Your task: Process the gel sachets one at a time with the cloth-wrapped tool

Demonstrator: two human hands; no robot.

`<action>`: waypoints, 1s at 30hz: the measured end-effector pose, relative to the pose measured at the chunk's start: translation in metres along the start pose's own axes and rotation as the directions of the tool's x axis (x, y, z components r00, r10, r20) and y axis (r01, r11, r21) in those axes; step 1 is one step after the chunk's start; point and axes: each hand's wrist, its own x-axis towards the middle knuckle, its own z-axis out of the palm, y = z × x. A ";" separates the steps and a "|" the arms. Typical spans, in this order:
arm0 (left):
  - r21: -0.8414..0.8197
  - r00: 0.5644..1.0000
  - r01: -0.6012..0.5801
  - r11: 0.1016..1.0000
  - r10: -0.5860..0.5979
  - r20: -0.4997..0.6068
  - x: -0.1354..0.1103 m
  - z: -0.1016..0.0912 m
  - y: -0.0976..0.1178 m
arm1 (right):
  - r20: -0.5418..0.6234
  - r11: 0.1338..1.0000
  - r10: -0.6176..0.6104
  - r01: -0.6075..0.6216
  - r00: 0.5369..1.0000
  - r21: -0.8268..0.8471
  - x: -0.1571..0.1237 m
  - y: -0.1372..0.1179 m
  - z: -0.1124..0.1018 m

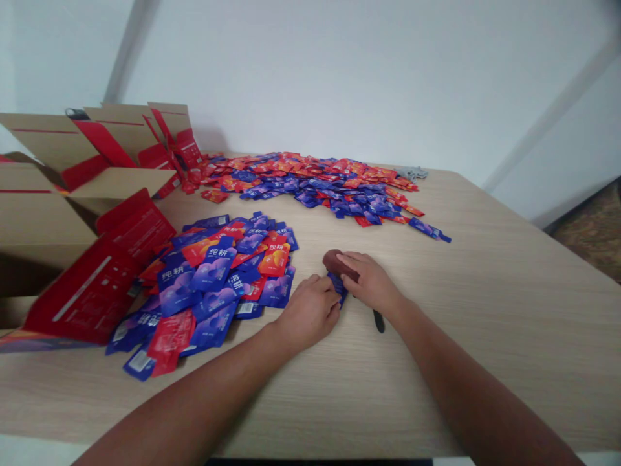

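My left hand [313, 307] is closed on a small blue packet [338, 285], mostly hidden behind the fingers. My right hand [371, 278] grips a smooth reddish-brown rounded thing [334, 262] that looks like a small sweet potato. It lies against the top of the packet; whether part of it is inside I cannot tell. Under my right wrist, a slim black piece [379, 321] shows on the table, its other end hidden. Left of my hands lies a heap of blue and red-orange printed packets [218, 272].
Open red and brown cardboard boxes [97, 285] stand along the left side. A long pile of red and blue packets [310, 181] runs along the table's back, near the wall. One blue packet [429, 230] lies at its right end, and a grey cloth [412, 173] sits behind.
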 end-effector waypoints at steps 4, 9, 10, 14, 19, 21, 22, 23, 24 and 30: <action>-0.005 1.000 0.005 1.000 -0.005 0.005 0.000 -0.001 0.000 | -0.040 0.999 0.029 -0.030 0.999 -0.029 0.000 0.008 0.002; -0.002 1.000 0.007 1.000 -0.007 -0.004 0.000 0.000 -0.001 | -0.050 0.999 -0.001 -0.001 0.999 -0.050 -0.001 0.004 0.001; -0.003 1.000 0.005 1.000 -0.005 -0.005 0.000 0.001 -0.001 | -0.047 0.999 -0.013 0.011 0.999 -0.043 -0.001 0.002 0.000; 0.003 1.000 -0.002 1.000 0.002 -0.016 0.000 0.003 -0.001 | 0.016 0.995 -0.097 0.097 0.995 0.036 -0.002 -0.008 -0.003; -0.003 0.999 -0.013 1.000 0.012 -0.039 0.001 0.005 -0.002 | 0.068 0.984 -0.154 0.146 0.986 0.102 -0.004 -0.014 -0.002; -0.007 0.999 -0.013 1.000 0.013 -0.040 0.002 0.004 -0.002 | 0.064 0.985 -0.140 0.133 0.988 0.108 -0.004 -0.014 -0.001; -0.007 0.999 -0.010 1.000 0.010 -0.038 0.002 0.003 -0.001 | 0.062 0.986 -0.132 0.125 0.989 0.109 -0.004 -0.014 -0.001; -0.006 0.999 -0.007 1.000 0.007 -0.035 0.002 0.003 -0.001 | 0.060 0.987 -0.125 0.118 0.990 0.109 -0.004 -0.013 0.000; -0.003 0.999 -0.005 1.000 0.005 -0.031 0.002 0.002 -0.001 | 0.056 0.988 -0.119 0.113 0.991 0.106 -0.003 -0.013 0.000; -0.004 1.000 0.004 1.000 -0.004 -0.004 0.001 0.000 0.000 | 0.003 0.998 -0.043 0.043 0.999 0.041 -0.001 -0.004 0.002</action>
